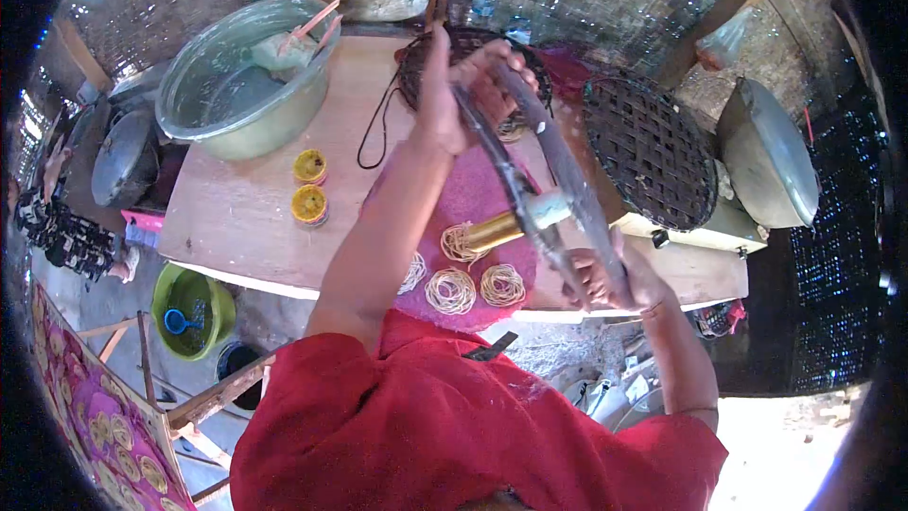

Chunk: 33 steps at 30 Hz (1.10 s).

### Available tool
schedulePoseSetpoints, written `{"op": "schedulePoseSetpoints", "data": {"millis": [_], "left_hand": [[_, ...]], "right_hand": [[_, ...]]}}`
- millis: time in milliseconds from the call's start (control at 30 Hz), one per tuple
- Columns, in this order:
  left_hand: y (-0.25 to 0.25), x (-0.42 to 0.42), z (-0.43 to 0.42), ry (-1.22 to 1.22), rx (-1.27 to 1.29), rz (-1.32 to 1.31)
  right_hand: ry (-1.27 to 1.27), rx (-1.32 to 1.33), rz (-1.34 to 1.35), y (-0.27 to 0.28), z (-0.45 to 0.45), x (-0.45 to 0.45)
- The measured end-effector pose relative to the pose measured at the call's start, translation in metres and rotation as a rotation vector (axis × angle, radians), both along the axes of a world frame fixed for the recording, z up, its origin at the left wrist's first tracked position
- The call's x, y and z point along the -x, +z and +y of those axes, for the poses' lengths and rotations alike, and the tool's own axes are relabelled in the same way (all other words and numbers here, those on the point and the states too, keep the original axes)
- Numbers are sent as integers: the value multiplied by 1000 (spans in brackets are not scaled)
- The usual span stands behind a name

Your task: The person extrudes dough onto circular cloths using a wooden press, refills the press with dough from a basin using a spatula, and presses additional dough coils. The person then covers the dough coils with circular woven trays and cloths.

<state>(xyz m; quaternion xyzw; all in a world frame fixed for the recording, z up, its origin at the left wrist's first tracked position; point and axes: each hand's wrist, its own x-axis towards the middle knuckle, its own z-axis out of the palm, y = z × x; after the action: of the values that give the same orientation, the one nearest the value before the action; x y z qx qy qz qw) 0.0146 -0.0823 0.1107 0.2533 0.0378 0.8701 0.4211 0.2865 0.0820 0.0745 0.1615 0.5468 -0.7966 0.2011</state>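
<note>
My left hand (463, 95) is closed around the upper ends of two long dark wooden bars (572, 166), its thumb pointing up. Around their lower ends, the fingers of my right hand (615, 279) are wrapped. Between the bars sits a brass-coloured tube (498, 229) with a whitish part (549, 209) at its right end; together they look like a hand press. Pale noodle-like strands (460, 244) lie coiled at the tube's left end. Nearby on a pink cloth (473, 191) rest coiled nests (450, 292), one partly hidden by my left arm.
A large green basin (255, 123) holding dough and pink-handled tools stands at the table's back left. Two small yellow-topped containers (309, 203) are on the wooden table (236, 227). Woven trays (653, 151) and a metal bowl (771, 156) occupy the right. A green tub (213, 322) is below left.
</note>
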Motion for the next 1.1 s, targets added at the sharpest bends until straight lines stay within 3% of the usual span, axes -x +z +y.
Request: {"op": "schedulePoseSetpoints", "data": {"millis": [67, 100, 167, 367, 433, 533, 667, 933, 1100], "left_hand": [[-36, -2, 39, -49, 31, -165], [-62, 4, 57, -134, -74, -161], [-111, 11, 85, -154, -114, -235], [-164, 5, 100, -69, -45, -372], [-155, 7, 100, 41, 23, -369], [-132, 17, 93, 73, 73, -342], [-121, 10, 80, 65, 59, -339], [-116, 13, 89, -72, -50, -387], [-109, 3, 74, 94, 167, -353]], "right_hand": [[12, -2, -148, 0, 27, -4], [-2, -10, -148, -1, 30, -5], [14, -308, -194, -1, 32, -6], [-44, -538, -304, -10, 24, 5], [71, -664, -326, -11, 37, 11], [-14, -706, -289, -8, 24, 16], [-30, -639, -243, 7, 12, 8], [-92, -767, -159, 5, 12, 5], [-135, -677, -195, 12, -1, 0]]}}
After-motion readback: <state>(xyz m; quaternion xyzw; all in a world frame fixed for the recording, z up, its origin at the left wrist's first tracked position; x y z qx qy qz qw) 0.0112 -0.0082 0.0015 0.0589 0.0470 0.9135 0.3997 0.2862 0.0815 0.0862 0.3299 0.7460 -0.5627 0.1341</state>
